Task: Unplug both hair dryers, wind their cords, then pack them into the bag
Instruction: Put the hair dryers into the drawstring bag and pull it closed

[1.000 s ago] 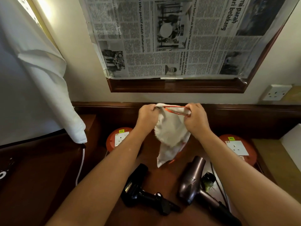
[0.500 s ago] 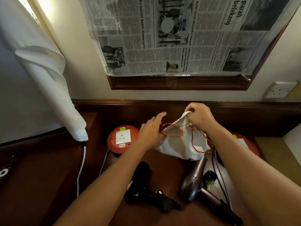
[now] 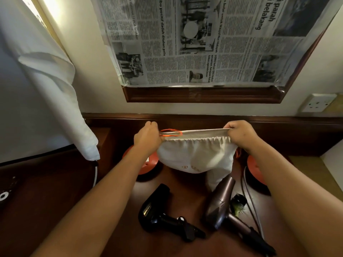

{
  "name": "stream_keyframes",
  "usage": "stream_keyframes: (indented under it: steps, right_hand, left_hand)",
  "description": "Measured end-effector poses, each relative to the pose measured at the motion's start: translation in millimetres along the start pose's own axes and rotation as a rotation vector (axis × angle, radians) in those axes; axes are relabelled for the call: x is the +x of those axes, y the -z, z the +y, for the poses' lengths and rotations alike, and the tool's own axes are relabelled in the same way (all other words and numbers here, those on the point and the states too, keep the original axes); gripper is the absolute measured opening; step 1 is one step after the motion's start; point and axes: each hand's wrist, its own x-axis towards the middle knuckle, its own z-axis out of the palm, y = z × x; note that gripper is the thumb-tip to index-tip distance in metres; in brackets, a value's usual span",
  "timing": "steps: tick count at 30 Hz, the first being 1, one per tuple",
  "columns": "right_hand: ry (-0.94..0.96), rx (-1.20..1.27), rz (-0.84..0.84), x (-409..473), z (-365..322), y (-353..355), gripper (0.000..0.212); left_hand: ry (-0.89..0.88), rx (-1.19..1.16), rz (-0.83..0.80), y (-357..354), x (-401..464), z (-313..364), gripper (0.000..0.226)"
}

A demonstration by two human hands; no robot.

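Both forearms reach forward over the dark wooden desk (image 3: 55, 210), raised above it and spread apart, with the white drawstring bag (image 3: 196, 154) stretched between the fists. The left hand (image 3: 147, 139) is curled tight around the bag's left rim, where loops of the orange drawstring (image 3: 171, 132) stick out beside its knuckles. The right hand (image 3: 241, 136) is likewise closed, pinching the right rim between thumb and curled fingers. The mouth is pulled taut into a straight band between the two hands, and the body of the bag sags below them (some faint lettering shows near its bottom, too small to read).

Below the bag, nearer the person, both dryers lie flat on the desk. The black hair dryer (image 3: 159, 212) is under the bag's left half, nozzle toward the bag, handle trailing to the right. The bronze hair dryer (image 3: 220, 203) lies under the bag's right corner, its nozzle just at the hanging cloth. Behind the bag, partly hidden, two orange socket reels (image 3: 255, 169) sit on the desk, one on each side.
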Motion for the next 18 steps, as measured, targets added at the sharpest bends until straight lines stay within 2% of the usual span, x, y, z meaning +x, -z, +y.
stream_keyframes:
  steps: [3,10,13,16,18]
  right_hand:
    - [-0.092,0.074,0.002,2,6,15,0.031]
    - [-0.171,0.12,0.002,-3,15,17,0.03]
    - [-0.106,0.066,-0.023,-6,15,20,0.03]
    - [0.011,-0.01,-0.093,-9,6,21,0.021]
    - [0.05,-0.067,-0.109,-9,2,21,0.014]
  left_hand:
    - [0.111,-0.013,-0.101,8,8,-20,0.032]
    - [0.072,-0.062,-0.185,8,3,-30,0.018]
    - [0.075,-0.352,-0.116,7,3,-25,0.006]
    - [0.225,-0.786,-0.086,13,2,-10,0.01]
    - [0.281,-0.944,-0.093,17,3,-2,0.01]
